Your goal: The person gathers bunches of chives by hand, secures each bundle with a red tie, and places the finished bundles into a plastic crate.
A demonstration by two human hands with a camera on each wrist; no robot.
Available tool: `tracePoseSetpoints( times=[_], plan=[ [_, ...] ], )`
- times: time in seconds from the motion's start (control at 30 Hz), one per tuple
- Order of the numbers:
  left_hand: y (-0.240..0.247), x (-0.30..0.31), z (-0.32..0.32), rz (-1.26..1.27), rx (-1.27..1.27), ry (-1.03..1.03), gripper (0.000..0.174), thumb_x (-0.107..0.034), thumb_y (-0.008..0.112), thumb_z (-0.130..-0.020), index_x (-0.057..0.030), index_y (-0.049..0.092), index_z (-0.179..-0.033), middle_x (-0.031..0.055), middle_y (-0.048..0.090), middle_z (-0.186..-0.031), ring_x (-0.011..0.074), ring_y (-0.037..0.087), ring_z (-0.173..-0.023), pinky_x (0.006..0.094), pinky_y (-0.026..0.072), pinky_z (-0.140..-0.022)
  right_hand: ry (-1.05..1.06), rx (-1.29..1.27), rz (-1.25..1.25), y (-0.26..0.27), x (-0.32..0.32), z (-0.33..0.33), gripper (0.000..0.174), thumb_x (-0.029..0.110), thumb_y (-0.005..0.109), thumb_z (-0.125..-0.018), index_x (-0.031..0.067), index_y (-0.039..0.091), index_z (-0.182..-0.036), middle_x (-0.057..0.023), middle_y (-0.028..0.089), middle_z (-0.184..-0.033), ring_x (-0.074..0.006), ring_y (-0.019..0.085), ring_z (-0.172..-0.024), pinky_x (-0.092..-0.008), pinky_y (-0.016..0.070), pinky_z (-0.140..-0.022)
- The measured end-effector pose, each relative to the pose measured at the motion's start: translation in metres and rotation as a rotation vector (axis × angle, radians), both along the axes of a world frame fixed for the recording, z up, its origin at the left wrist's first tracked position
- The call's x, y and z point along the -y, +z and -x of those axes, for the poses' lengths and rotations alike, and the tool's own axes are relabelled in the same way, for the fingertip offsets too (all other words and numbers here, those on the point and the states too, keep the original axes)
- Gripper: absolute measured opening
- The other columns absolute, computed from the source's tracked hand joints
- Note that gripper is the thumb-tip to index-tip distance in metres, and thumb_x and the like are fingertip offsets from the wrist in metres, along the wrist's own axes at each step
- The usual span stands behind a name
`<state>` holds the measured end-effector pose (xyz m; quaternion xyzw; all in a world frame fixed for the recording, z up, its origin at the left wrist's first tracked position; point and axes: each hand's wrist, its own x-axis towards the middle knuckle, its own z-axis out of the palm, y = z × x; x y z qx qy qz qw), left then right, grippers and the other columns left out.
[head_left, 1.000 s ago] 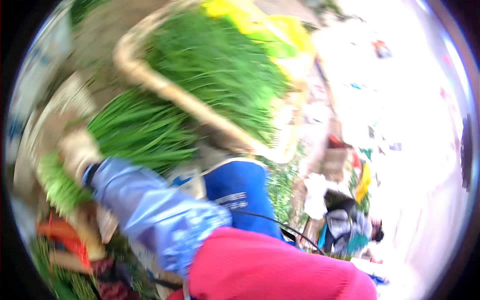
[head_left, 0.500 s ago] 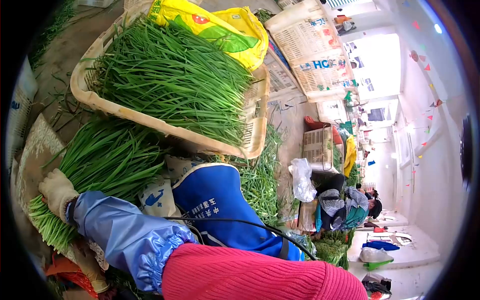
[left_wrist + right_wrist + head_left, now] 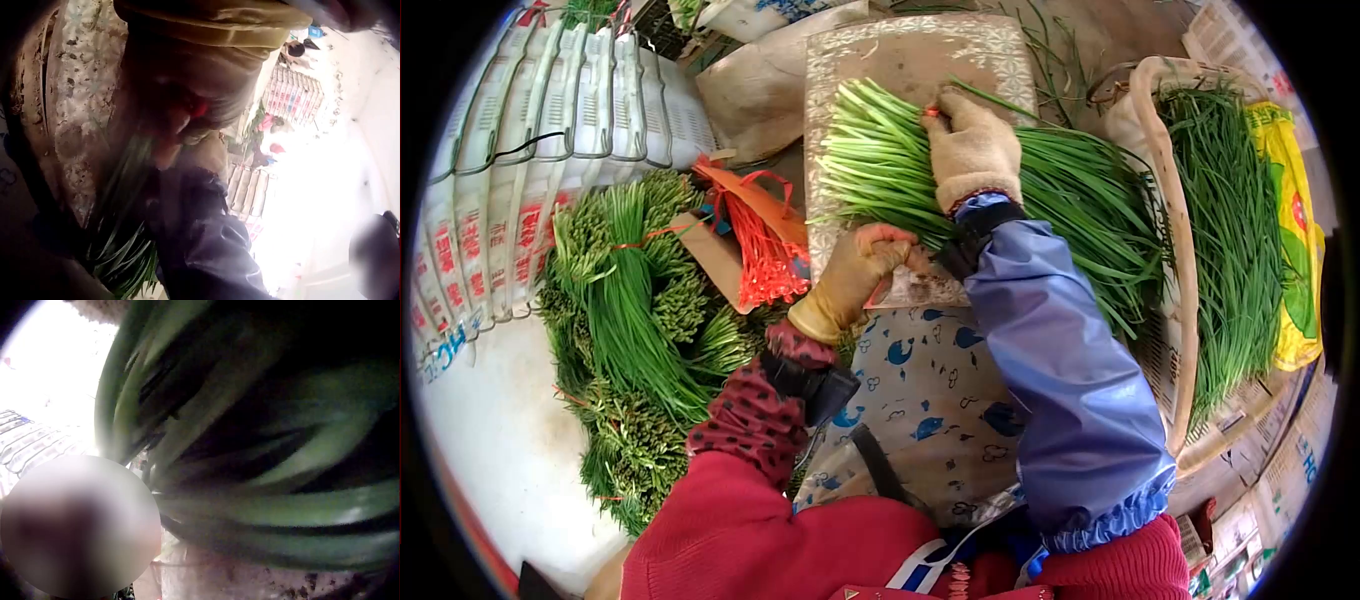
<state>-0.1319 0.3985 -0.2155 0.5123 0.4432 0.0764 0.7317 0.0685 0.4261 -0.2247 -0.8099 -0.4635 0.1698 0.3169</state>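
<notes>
Head view. The chives (image 3: 870,165) are laid crosswise on a patterned board (image 3: 900,50) at 12 o'clock. Pale cut ends point to 10 o'clock, and leaf tips spill past the board's 3 o'clock edge. The gloved right hand (image 3: 972,150) is set on top of the bunch near its middle. Its fingers are bent down over the stalks, and the bunch is held by them. In the right wrist view only stalks are seen, close against the lens, with a strip of board beneath.

The gloved left hand (image 3: 855,280) is placed at the board's 6 o'clock edge, just beside the near side of the bunch, fingers curled. A red speck is seen at the fingertips in the left wrist view; whether anything is pinched cannot be told.

Edges:
- 12 o'clock: a band of bare board is seen beyond the bunch.
- 3 o'clock: the rim of a basket (image 3: 1165,200) runs just beside the board, with loose greens (image 3: 1230,220) heaped inside and a yellow bag (image 3: 1290,200) at its far side.
- 9 o'clock: the board is bordered by red ties (image 3: 765,250), with tied bunches (image 3: 630,300) piled past them.
- 10 o'clock: crates (image 3: 550,120) are stacked.
- 6 o'clock: a printed apron (image 3: 920,400) is seen between the arms.
- 8 o'clock: pale floor (image 3: 500,430) is seen.
</notes>
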Motion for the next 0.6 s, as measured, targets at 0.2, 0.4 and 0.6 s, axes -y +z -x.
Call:
tracePoseSetpoints(
  times=[0.2, 0.4, 0.6],
  plan=[
    [0.009, -0.009, -0.016, 0.197, 0.198, 0.103, 0.028, -0.02, 0.063, -0.094, 0.0011, 0.059, -0.112, 0.0153, 0.072, -0.102, 0.0054, 0.048, -0.046, 0.0202, 0.036, -0.04, -0.017, -0.071, 0.047, 0.002, 0.001, -0.005, 0.028, 0.037, 0.059, -0.09, 0.0125, 0.069, -0.098, -0.015, 0.07, -0.095, -0.036, 0.065, -0.095, -0.045, 0.0494, -0.084],
    [0.02, -0.023, -0.039, 0.063, 0.084, 0.039, 0.019, -0.019, 0.065, -0.094, -0.0007, 0.065, -0.09, 0.0114, 0.071, -0.078, 0.0068, 0.049, -0.046, 0.0213, 0.0376, -0.041, -0.018, -0.175, 0.027, -0.004, 0.002, -0.01, 0.031, 0.04, 0.061, -0.088, 0.014, 0.072, -0.101, -0.0143, 0.07, -0.099, -0.0347, 0.065, -0.098, -0.0431, 0.0498, -0.086],
    [0.018, -0.046, -0.076, -0.011, -0.009, 0.141, 0.018, -0.015, 0.06, -0.093, 0.0001, 0.066, -0.086, 0.006, 0.063, -0.067, 0.0121, 0.053, -0.057, 0.0227, 0.0408, -0.054, -0.057, -0.457, 0.061, -0.011, 0.0, -0.019, 0.033, 0.033, 0.064, -0.087, 0.0106, 0.071, -0.11, -0.0156, 0.069, -0.107, -0.0336, 0.065, -0.102, -0.0387, 0.0504, -0.089]
  ],
)
